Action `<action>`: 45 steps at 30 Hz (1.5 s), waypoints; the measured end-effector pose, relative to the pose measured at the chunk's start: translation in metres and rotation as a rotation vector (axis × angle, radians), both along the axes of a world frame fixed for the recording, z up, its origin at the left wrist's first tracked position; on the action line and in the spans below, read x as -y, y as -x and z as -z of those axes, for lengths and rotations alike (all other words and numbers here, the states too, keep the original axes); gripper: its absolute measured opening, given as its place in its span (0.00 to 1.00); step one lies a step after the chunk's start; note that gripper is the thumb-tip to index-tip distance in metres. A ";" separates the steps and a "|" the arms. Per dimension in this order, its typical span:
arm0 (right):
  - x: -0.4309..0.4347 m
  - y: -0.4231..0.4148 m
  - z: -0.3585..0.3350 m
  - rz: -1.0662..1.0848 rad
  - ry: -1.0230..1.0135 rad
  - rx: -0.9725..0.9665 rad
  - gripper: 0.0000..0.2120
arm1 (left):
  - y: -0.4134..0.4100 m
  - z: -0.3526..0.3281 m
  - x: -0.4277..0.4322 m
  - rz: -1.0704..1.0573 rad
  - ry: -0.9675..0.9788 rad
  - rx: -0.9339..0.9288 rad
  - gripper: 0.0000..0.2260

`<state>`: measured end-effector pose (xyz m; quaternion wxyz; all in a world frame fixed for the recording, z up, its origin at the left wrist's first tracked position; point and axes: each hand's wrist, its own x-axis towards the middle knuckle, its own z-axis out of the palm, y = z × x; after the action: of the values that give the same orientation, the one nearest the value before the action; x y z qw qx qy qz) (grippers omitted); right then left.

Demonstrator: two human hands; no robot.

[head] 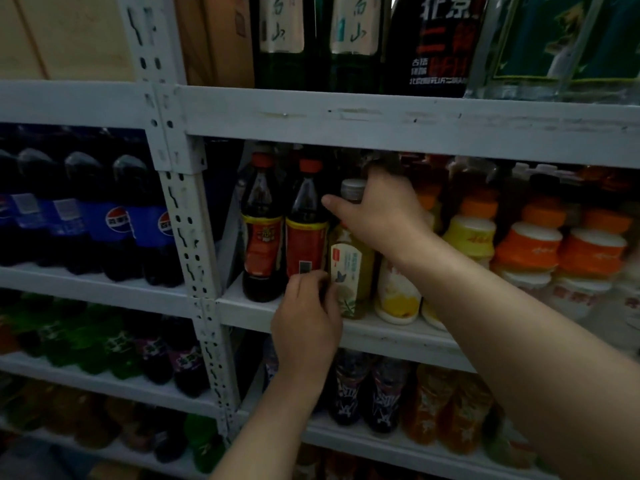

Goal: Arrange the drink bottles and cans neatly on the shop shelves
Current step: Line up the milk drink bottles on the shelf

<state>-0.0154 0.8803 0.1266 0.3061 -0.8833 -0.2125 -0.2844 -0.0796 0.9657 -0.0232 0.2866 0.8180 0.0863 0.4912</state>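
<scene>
A green-yellow tea bottle (349, 271) with a grey cap and pale label stands at the front of the middle shelf (398, 336). My right hand (377, 213) grips its neck just under the cap, thumb stretched out to the left. My left hand (308, 313) is at the base of the bottle, fingers curled against the label's lower left edge. Directly left stand two dark bottles with orange caps and red labels (304, 233). To the right are yellow and orange yoghurt-drink bottles (526, 244).
Large cola bottles (114, 220) fill the left bay behind a perforated white upright (188, 230). Tall green and black bottles (349, 39) stand on the shelf above. Green, purple and orange soda bottles (374, 396) fill the lower shelves.
</scene>
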 end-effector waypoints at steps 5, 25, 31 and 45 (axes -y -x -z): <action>0.006 -0.004 -0.001 -0.068 0.032 -0.080 0.21 | -0.001 0.000 -0.007 0.053 -0.066 -0.001 0.02; -0.050 0.041 0.018 -0.221 -0.118 -0.086 0.22 | -0.015 -0.039 -0.106 0.161 0.331 -0.023 0.30; -0.065 0.024 -0.006 -0.091 -0.112 -0.270 0.11 | -0.012 -0.036 -0.123 0.384 0.368 -0.125 0.22; -0.060 0.013 -0.005 0.067 0.031 -0.056 0.21 | -0.012 -0.027 -0.105 0.194 0.211 -0.090 0.32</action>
<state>-0.0287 0.9402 0.1320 0.2887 -0.9022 -0.1785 -0.2663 -0.0679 1.0711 0.0041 0.4130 0.8090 0.0707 0.4122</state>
